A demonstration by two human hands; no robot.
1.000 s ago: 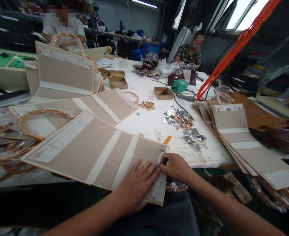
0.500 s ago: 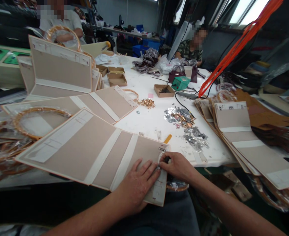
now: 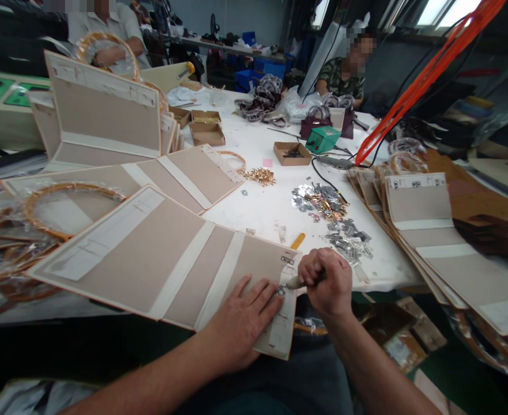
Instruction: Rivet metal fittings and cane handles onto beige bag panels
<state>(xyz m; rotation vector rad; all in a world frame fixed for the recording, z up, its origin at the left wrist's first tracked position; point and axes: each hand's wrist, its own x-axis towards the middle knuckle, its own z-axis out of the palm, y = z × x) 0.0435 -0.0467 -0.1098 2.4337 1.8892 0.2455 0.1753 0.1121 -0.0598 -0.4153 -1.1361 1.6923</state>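
Note:
A beige bag panel (image 3: 124,253) with pale strips lies spread at the table's front edge, its right end jutting out over my lap. My left hand (image 3: 243,323) rests flat on that end, fingers spread, the fingertips beside a small metal plate (image 3: 281,290). My right hand (image 3: 327,282) is closed in a fist round a small tool (image 3: 296,282) with a pale grey end, which points left at the plate; most of it is hidden in the fist. Another metal plate (image 3: 287,260) sits higher on the same edge strip.
Piles of silver plates (image 3: 351,239) and gold-coloured prongs (image 3: 260,176) lie on the white table. A yellow-handled tool (image 3: 298,240) is beyond the panel. Stacked panels (image 3: 422,202) stand right, more panels (image 3: 106,109) left. Two people sit across.
My right hand has turned from a fingertip pinch at the plate into a raised fist, with the tool's pale end now showing. My left hand has stayed in place on the panel.

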